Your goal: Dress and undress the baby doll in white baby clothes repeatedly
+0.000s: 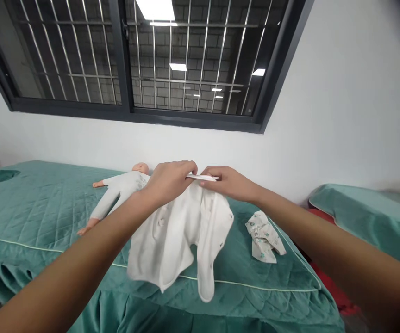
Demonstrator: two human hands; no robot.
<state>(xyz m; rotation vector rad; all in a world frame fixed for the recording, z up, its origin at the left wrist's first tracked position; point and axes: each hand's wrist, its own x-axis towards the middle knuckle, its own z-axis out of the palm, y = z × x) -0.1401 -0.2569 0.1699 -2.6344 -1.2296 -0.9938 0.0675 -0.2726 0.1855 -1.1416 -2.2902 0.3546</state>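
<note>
A white baby garment [175, 231] with small snaps along one edge hangs between my two hands, in front of the bed. My left hand [174, 180] pinches its upper edge from the left. On the other side, my right hand [228, 182] grips the same folded edge between thumb and fingers. The lower part of the cloth dangles over the near edge of the bed. Behind my left forearm lies a baby doll [125, 187] in a pale suit, partly covered from view by my arm and the garment.
The bed has a green quilted cover [47, 203] with a ruffled skirt. A crumpled, printed white cloth piece [264, 236] lies to the right. Another green-covered bed [370, 217] stands at the far right. A barred window [186, 55] is set in the white wall behind.
</note>
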